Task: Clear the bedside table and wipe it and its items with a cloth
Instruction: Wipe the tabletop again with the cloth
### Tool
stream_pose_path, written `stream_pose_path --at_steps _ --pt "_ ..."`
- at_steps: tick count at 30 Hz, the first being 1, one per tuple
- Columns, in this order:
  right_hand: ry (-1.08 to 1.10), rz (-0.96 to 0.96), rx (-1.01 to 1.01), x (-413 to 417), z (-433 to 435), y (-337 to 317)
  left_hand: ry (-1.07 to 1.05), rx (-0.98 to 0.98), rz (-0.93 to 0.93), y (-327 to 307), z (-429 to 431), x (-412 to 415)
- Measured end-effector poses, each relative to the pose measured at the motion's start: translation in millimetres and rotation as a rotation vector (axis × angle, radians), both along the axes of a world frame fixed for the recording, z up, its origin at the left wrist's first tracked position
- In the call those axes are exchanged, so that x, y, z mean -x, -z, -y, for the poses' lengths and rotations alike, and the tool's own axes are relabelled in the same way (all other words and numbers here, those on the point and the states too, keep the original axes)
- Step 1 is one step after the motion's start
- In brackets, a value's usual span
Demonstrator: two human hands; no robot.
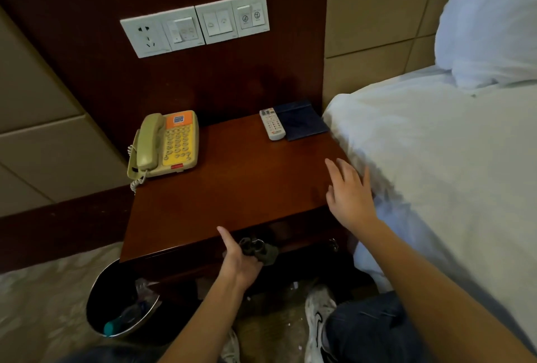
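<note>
The dark wooden bedside table [238,176] carries a beige and yellow telephone [165,144] at its back left. A white remote control [272,123] and a dark blue folder [300,121] lie at its back right. At the table's front edge my left hand [239,258] grips a bunched dark grey cloth [260,249], with the index finger pointing up. My right hand [348,191] hovers with fingers spread over the table's front right corner, beside the bed.
A bed with white sheets [436,159] and a pillow [491,19] borders the table on the right. A black waste bin [122,301] with rubbish stands on the floor at the front left. A wall plate of switches and a socket [194,24] sits above the table.
</note>
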State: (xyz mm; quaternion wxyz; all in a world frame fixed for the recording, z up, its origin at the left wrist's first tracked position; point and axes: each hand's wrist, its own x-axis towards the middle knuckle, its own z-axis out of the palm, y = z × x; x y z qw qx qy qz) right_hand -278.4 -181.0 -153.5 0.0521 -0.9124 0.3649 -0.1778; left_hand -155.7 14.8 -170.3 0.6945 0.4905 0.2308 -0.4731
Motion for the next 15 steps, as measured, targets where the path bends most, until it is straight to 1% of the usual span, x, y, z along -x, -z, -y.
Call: stream_pose_path --at_steps 3,7,11,12,14,15 --pt "0.021 0.024 -0.068 0.3 -5.7 3.0 -0.149 0.008 -0.063 -3.6 10.5 11.0" --pt "-0.077 0.088 -0.175 2.6 -27.9 14.0 -0.268 0.046 -0.121 -8.6 26.5 27.5" --pt "-0.283 0.102 -0.043 7.4 -58.2 43.5 -0.335 0.033 -0.162 -5.9 27.1 29.0" --pt "-0.322 0.112 -0.006 7.6 -65.8 50.7 -0.349 0.053 -0.144 -5.8 23.9 28.7" --pt "-0.374 0.096 0.002 6.5 -78.4 61.6 -0.390 0.077 -0.162 3.3 16.1 22.8" --pt "-0.379 0.039 -0.082 5.3 -83.7 63.5 -0.404 0.139 -0.212 -10.6 6.4 26.8"
